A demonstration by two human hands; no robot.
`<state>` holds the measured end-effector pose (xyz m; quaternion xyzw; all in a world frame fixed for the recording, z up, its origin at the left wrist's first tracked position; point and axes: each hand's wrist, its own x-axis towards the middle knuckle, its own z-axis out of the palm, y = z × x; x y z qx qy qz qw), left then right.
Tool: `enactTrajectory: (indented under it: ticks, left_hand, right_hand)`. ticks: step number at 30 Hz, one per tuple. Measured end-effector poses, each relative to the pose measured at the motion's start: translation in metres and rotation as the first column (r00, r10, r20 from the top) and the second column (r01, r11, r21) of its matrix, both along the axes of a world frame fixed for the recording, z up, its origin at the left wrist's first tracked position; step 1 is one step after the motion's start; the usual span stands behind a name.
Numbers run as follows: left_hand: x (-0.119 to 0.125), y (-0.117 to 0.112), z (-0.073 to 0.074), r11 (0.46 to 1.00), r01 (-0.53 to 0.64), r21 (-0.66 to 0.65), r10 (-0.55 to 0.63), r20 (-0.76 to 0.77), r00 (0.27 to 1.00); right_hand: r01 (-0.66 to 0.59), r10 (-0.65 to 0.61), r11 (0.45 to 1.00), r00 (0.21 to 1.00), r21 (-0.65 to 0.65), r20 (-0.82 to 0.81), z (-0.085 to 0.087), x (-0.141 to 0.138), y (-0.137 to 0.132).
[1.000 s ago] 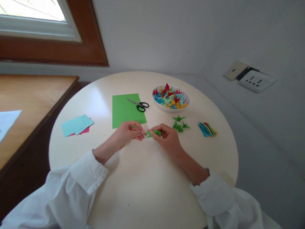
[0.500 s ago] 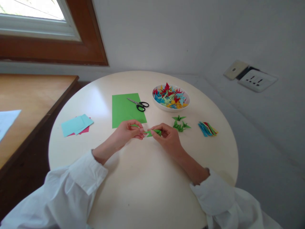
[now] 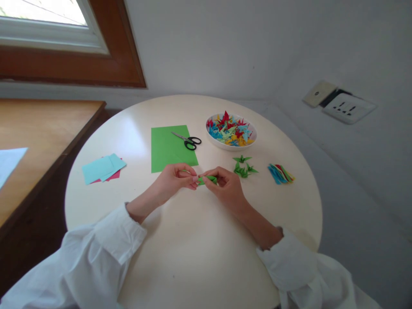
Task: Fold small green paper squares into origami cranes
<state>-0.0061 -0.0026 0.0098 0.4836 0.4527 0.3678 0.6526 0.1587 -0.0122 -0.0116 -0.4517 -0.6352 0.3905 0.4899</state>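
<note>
Between my two hands is a small folded green paper [image 3: 202, 181], partly covered by fingers. My left hand [image 3: 176, 180] pinches its left end between thumb and fingertips. On the other end, my right hand [image 3: 227, 184] is closed, thumb pressed against the paper. Just beyond my left hand lies a green paper sheet [image 3: 165, 148], with black-handled scissors [image 3: 189, 141] resting across its right edge. Several green paper cranes [image 3: 243, 169] sit on the table to the right of my right hand.
A white bowl [image 3: 231, 148] heaped with colourful paper cranes stands at the back of the round white table [image 3: 193, 249]. Colourful folded paper strips [image 3: 280, 174] lie at right, light-blue paper pieces [image 3: 103, 168] over pink ones at left. A wooden desk [image 3: 48, 124] stands beyond the left side.
My left hand has shifted slightly right, closer to my right hand, and its fingertips now cover more of the folded green paper. The things on the table stay where they were.
</note>
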Motion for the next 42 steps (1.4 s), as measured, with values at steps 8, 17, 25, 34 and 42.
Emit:
enactTrajectory:
  ticks: [8, 17, 25, 34, 42]
  left_hand:
    - [0.001, 0.0, -0.001, 1.0, -0.016, -0.02, 0.017, 0.047, 0.999]
    - [0.006, -0.003, -0.007, 0.998, 0.025, -0.064, -0.013, 0.18, 0.984]
    - [0.011, -0.006, -0.004, 0.992, -0.126, 0.028, 0.121, 0.147, 0.982]
    - [0.012, -0.006, -0.008, 0.978, -0.156, 0.135, 0.143, 0.103, 0.984]
    - [0.014, -0.007, -0.006, 0.971, -0.18, 0.155, 0.171, 0.071, 0.983]
  right_hand:
    - [-0.008, 0.009, 1.0, 0.999, 0.023, -0.035, -0.002, 0.0, 0.0]
    - [-0.043, 0.043, 0.993, 0.999, 0.106, -0.005, -0.008, 0.001, 0.0]
    - [-0.031, 0.016, 0.976, 0.997, 0.217, 0.07, -0.011, 0.004, 0.003]
    - [0.005, -0.027, 0.967, 0.996, 0.253, 0.083, -0.009, 0.003, 0.004]
    - [0.013, -0.029, 0.974, 0.997, 0.226, 0.071, -0.008, 0.002, 0.003]
